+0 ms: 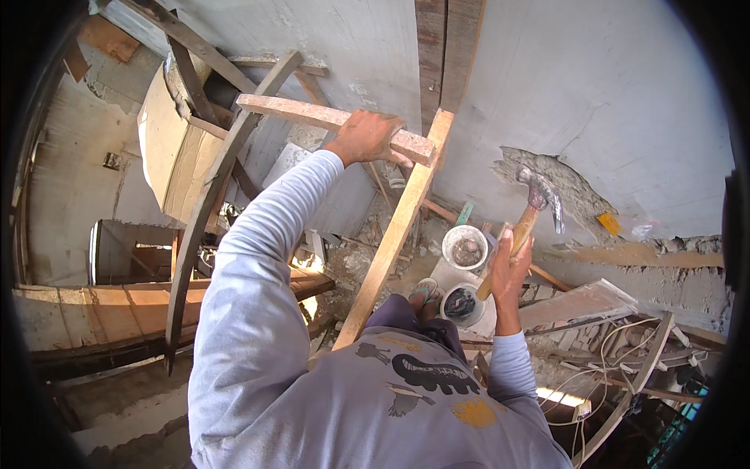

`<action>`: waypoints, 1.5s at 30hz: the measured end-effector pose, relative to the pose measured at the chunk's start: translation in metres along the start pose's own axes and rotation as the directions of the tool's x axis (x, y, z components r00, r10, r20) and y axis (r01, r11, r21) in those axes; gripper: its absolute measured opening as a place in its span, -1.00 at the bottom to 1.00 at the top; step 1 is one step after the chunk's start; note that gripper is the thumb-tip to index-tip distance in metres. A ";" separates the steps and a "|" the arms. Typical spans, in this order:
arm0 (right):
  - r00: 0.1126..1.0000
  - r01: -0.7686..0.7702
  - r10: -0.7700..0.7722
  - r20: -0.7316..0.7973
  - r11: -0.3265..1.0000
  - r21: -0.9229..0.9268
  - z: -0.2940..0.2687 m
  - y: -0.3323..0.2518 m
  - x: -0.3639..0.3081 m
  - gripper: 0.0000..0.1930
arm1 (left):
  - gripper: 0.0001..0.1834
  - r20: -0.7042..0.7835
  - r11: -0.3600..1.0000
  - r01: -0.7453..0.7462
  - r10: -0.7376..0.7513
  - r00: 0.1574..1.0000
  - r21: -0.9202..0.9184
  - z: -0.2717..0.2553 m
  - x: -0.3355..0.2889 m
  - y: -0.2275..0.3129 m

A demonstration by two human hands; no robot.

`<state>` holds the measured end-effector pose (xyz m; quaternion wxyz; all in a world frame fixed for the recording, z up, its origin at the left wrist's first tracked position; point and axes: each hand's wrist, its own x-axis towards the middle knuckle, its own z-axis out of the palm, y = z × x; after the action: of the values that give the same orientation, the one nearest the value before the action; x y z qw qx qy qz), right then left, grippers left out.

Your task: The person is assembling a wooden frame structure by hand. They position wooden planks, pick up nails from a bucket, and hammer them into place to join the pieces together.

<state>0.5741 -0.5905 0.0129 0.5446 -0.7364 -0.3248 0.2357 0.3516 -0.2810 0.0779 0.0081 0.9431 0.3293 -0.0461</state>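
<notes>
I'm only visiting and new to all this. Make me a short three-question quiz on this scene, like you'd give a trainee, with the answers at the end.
1. Which hand holds the claw hammer with a brown wooden handle and grey metal head?
2. True or false: the left hand is empty.
3. How many round white buckets stand beside the person's feet?
a) one
b) two
c) five

Key:
1. The right hand.
2. False; it grips a reddish, squared wooden bar.
3. b
</notes>
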 end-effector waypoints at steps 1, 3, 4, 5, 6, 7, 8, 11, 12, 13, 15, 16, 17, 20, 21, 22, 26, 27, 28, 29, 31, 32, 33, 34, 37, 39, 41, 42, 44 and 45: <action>1.000 0.016 -0.016 0.001 0.999 -0.032 -0.007 0.008 -0.008 -0.74 | -0.02 -0.021 1.000 -0.003 0.002 1.000 -0.021 0.005 -0.002 -0.002; 0.993 -0.101 0.097 0.073 0.994 0.051 -0.019 0.028 -0.033 -0.75 | 0.02 -0.014 0.998 -0.006 0.005 1.000 -0.056 0.003 -0.008 0.000; 0.982 -0.165 0.155 0.109 0.982 0.090 -0.026 0.040 -0.046 -0.75 | 0.00 -0.151 0.997 -0.069 0.064 0.986 -0.030 0.002 -0.013 -0.001; 0.986 -0.121 0.115 0.118 0.992 0.042 -0.034 0.058 -0.058 -0.76 | -0.02 -0.280 0.992 -0.129 0.125 0.952 0.004 0.007 -0.018 -0.005; 0.989 -0.080 0.081 0.121 0.997 -0.012 -0.042 0.080 -0.071 -0.77 | -0.03 -0.401 0.981 -0.190 0.191 0.896 0.042 0.011 -0.022 -0.005; 0.988 -0.090 0.094 0.123 0.995 -0.038 -0.051 0.100 -0.084 -0.79 | -0.06 -0.503 0.996 -0.083 0.059 0.862 -0.025 0.012 -0.028 -0.002; 0.986 -0.101 0.109 0.123 0.993 -0.068 -0.059 0.119 -0.097 -0.80 | -0.08 -0.585 0.994 0.012 -0.074 0.808 -0.109 0.014 -0.036 0.002; 0.960 -0.241 0.240 0.143 0.971 -0.010 -0.079 0.138 -0.129 -0.83 | -0.16 -0.547 0.638 0.098 -0.720 0.427 -0.764 0.025 -0.057 0.034; 0.946 -0.291 0.287 0.150 0.957 0.009 -0.089 0.137 -0.142 -0.84 | -0.14 -0.388 0.440 0.087 -0.856 0.341 -0.894 0.034 -0.058 0.044; 0.925 -0.353 0.339 0.172 0.934 0.056 -0.092 0.125 -0.149 -0.85 | -0.11 -0.204 0.223 0.054 -0.949 0.241 -0.973 0.046 -0.062 0.048; 0.894 -0.430 0.400 0.201 0.892 0.139 -0.095 0.114 -0.157 -0.86 | -0.07 0.105 -0.114 -0.021 -0.965 0.241 -0.993 0.081 -0.054 0.041; 0.883 -0.454 0.420 0.211 0.878 0.152 -0.095 0.105 -0.159 -0.85 | -0.04 0.201 -0.239 -0.080 -0.924 0.325 -0.968 0.075 -0.045 0.044; 0.871 -0.475 0.435 0.227 0.864 0.167 -0.096 0.092 -0.159 -0.85 | -0.01 0.281 -0.360 -0.129 -0.868 0.409 -0.924 0.061 -0.039 0.050; 0.856 -0.497 0.441 0.269 0.845 0.195 -0.101 0.088 -0.158 -0.84 | -0.01 0.352 -0.478 -0.171 -0.805 0.477 -0.861 0.062 -0.008 0.042; 0.858 -0.489 0.433 0.275 0.854 0.178 -0.101 0.087 -0.157 -0.84 | -0.02 0.358 -0.479 -0.173 -0.811 0.464 -0.861 0.071 -0.002 0.037; 0.859 -0.485 0.434 0.273 0.859 0.161 -0.103 0.087 -0.159 -0.84 | -0.01 0.348 -0.479 -0.203 -0.816 0.461 -0.854 0.070 -0.001 0.043; 0.864 -0.461 0.415 0.285 0.879 0.118 -0.109 0.092 -0.168 -0.86 | 0.03 0.378 -0.541 -0.306 -0.806 0.455 -0.784 0.084 0.004 0.052; 0.860 -0.465 0.413 0.298 0.876 0.128 -0.110 0.089 -0.170 -0.86 | 0.03 0.398 -0.566 -0.332 -0.797 0.454 -0.754 0.091 0.007 0.047; 0.856 -0.476 0.421 0.301 0.868 0.140 -0.110 0.087 -0.172 -0.86 | 0.02 0.416 -0.579 -0.328 -0.790 0.450 -0.746 0.089 0.013 0.057; 0.856 -0.489 0.433 0.281 0.856 0.171 -0.110 0.085 -0.173 -0.87 | 0.01 0.435 -0.594 -0.321 -0.782 0.447 -0.738 0.084 0.018 0.076; 0.856 -0.507 0.452 0.252 0.831 0.230 -0.108 0.084 -0.177 -0.86 | 0.00 0.430 -0.584 -0.326 -0.791 0.435 -0.743 0.078 0.019 0.093; 0.853 -0.511 0.452 0.262 0.826 0.239 -0.104 0.085 -0.181 -0.85 | 0.00 0.410 -0.563 -0.337 -0.805 0.429 -0.755 0.076 0.018 0.095; 0.850 -0.516 0.452 0.272 0.820 0.249 -0.101 0.086 -0.185 -0.83 | 0.00 0.389 -0.543 -0.345 -0.818 0.423 -0.766 0.074 0.015 0.094; 0.844 -0.526 0.462 0.272 0.812 0.252 -0.100 0.087 -0.188 -0.82 | 0.00 0.357 -0.529 -0.361 -0.821 0.445 -0.768 0.071 0.013 0.098; 0.770 -0.618 0.538 0.343 0.762 0.192 -0.093 0.074 -0.189 -0.76 | -0.02 0.377 -0.536 -0.344 -0.820 0.431 -0.771 0.051 -0.003 0.102; 0.786 -0.601 0.520 0.333 0.768 0.219 -0.088 0.074 -0.193 -0.74 | -0.02 0.357 -0.515 -0.371 -0.836 0.416 -0.773 0.057 -0.001 0.107; 0.815 -0.556 0.482 0.323 0.807 0.200 -0.079 0.071 -0.191 -0.73 | 0.01 0.333 -0.495 -0.388 -0.847 0.414 -0.778 0.064 0.004 0.105; 0.831 -0.523 0.458 0.315 0.836 0.164 -0.076 0.066 -0.190 -0.73 | 0.02 0.321 -0.485 -0.388 -0.851 0.415 -0.784 0.067 0.007 0.102; 0.853 -0.467 0.418 0.314 0.878 0.101 -0.073 0.061 -0.187 -0.75 | 0.04 0.304 -0.470 -0.387 -0.857 0.417 -0.794 0.075 0.013 0.099; 0.859 -0.444 0.399 0.322 0.893 0.078 -0.072 0.061 -0.184 -0.76 | 0.01 0.306 -0.446 -0.328 -0.865 0.397 -0.833 0.077 0.015 0.098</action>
<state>0.5134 -0.7843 -0.0255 0.4783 -0.7027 -0.2150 0.4808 0.4179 -0.3523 -0.0021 0.5715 0.2161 0.5148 0.6014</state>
